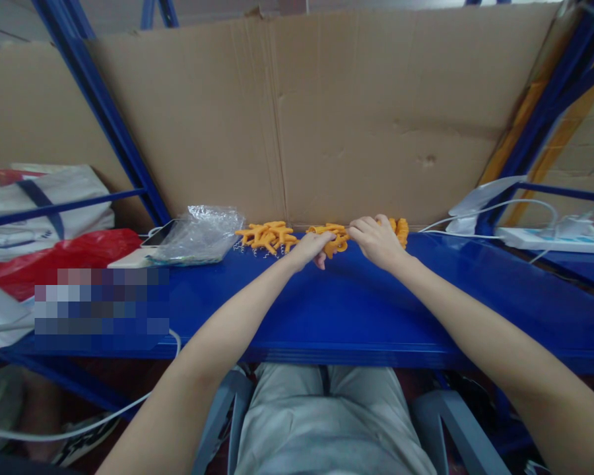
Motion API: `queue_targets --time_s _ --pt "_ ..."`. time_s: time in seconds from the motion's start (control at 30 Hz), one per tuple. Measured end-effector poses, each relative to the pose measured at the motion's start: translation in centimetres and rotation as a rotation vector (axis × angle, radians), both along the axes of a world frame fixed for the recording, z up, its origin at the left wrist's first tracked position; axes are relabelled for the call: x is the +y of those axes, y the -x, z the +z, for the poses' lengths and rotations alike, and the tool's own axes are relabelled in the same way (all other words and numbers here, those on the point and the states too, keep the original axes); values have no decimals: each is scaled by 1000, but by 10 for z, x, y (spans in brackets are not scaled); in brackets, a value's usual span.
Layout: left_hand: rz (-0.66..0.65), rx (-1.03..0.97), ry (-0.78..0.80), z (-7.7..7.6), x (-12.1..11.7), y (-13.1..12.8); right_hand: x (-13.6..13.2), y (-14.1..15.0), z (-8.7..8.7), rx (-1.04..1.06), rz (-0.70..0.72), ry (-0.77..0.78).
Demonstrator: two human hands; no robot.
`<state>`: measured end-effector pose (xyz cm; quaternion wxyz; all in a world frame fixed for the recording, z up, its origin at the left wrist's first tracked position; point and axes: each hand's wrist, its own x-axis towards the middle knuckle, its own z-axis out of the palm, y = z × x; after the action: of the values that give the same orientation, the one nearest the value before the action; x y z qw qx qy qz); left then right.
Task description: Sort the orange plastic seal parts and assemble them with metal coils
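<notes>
Along the back of the blue shelf lie orange plastic parts in separate groups. My left hand [311,250] is closed at the middle group, its thumb lying over an orange ring-shaped part [337,247]. Close beside it, my right hand [377,243] has its fingers bent downward, and their tips are hidden. Ribbed orange parts [401,232] stand just past the right hand, against the cardboard. To the left is a heap of branched orange pieces [268,236], with small dark squiggly bits [255,251] at its front edge.
A clear plastic bag [198,234] lies left of the orange heap. Farther left are a red bag [74,254] and a white bag [54,204]. A white power strip [559,240] with cables is at right. A cardboard sheet [376,119] walls the back of the blue shelf [327,310].
</notes>
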<state>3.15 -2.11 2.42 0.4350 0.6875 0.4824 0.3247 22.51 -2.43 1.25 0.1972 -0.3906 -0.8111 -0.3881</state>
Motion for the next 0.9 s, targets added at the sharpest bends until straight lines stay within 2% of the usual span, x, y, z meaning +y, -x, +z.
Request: queue_targets --time_s 0.2,0.5,0.6,0.9 --pt "-18 -27 154 5 3 4 -2 1 1 -3 14 30" --pt "80 53 111 2 5 8 -1 4 -5 -6 -18 198" --pt "61 47 73 1 3 10 -2 5 -5 -3 -49 213" --pt "-20 -80 84 -2 5 6 -3 3 -1 87 -29 106"
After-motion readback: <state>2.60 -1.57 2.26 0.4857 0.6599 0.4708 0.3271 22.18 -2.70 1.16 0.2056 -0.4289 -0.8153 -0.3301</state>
